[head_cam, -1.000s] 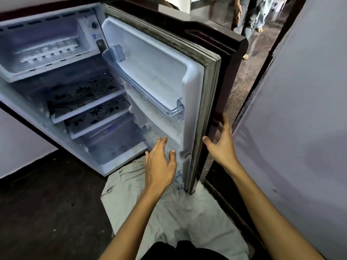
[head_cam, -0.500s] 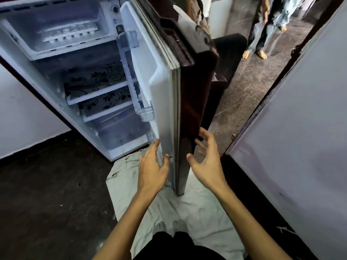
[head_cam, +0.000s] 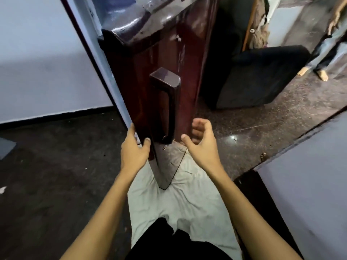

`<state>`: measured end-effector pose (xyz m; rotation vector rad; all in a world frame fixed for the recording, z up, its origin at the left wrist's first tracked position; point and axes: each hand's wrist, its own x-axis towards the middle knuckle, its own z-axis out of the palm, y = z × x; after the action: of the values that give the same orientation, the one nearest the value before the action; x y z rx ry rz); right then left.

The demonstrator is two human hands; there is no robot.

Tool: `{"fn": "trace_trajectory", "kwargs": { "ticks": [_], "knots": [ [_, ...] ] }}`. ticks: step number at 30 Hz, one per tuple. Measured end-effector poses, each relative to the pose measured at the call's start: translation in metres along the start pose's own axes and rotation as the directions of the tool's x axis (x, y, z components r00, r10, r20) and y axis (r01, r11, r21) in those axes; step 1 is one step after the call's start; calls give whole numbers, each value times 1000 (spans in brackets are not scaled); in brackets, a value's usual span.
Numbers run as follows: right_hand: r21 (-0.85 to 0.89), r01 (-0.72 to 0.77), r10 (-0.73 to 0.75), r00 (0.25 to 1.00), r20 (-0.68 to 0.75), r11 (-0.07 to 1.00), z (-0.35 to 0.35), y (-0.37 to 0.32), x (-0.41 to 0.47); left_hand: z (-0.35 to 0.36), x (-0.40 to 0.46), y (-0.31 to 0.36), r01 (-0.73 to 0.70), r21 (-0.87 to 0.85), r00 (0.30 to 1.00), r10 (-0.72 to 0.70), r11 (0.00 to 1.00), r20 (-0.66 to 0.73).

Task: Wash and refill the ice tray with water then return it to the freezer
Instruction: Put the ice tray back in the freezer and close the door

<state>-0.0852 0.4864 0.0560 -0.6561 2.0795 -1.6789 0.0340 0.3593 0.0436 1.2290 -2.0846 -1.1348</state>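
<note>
The dark maroon fridge door (head_cam: 163, 59) stands in front of me, nearly against the cabinet, its outer face and dark handle (head_cam: 170, 102) turned toward me. My left hand (head_cam: 134, 149) grips the door's lower left edge, thumb on the front face. My right hand (head_cam: 201, 143) hovers open just right of the handle, fingers curled, touching nothing. The fridge interior, the freezer compartment and the ice tray are hidden behind the door.
A pale cloth (head_cam: 180, 199) lies on the dark floor under the door. A black box-like object (head_cam: 257, 76) stands to the right of the fridge. A person's bare feet (head_cam: 313, 73) show at the far right. A grey wall panel (head_cam: 309, 194) rises close on my right.
The door has swung from wide open to almost closed, hiding the shelves and the ice tray in the freezer. My left hand moved from the inner side onto the door's edge.
</note>
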Motion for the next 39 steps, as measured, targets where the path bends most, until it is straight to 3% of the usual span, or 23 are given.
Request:
{"fn": "trace_trajectory", "kwargs": {
  "ticks": [5, 9, 12, 23, 29, 39],
  "knots": [
    [-30, 149, -138, 961, 238, 988, 50, -26, 43, -19, 33, -16, 52, -66, 997, -55, 997, -47],
    [-3, 219, -205, 915, 347, 976, 104, -43, 75, -30, 63, -21, 74, -83, 993, -80, 994, -84],
    [26, 211, -207, 916, 344, 977, 142, -48, 99, -38, 93, -30, 86, -97, 993, -93, 992, -75],
    [-142, 277, -228, 930, 289, 950, 250, -72, 192, -70, 211, -55, 58, -176, 989, -81, 983, -123],
    [-186, 291, -223, 921, 319, 938, 278, -83, 233, -83, 265, -60, 72, -167, 973, -106, 983, -205],
    [-234, 350, -251, 895, 367, 907, 300, -100, 283, -87, 324, -63, 135, -234, 955, -190, 963, -229]
  ]
}}
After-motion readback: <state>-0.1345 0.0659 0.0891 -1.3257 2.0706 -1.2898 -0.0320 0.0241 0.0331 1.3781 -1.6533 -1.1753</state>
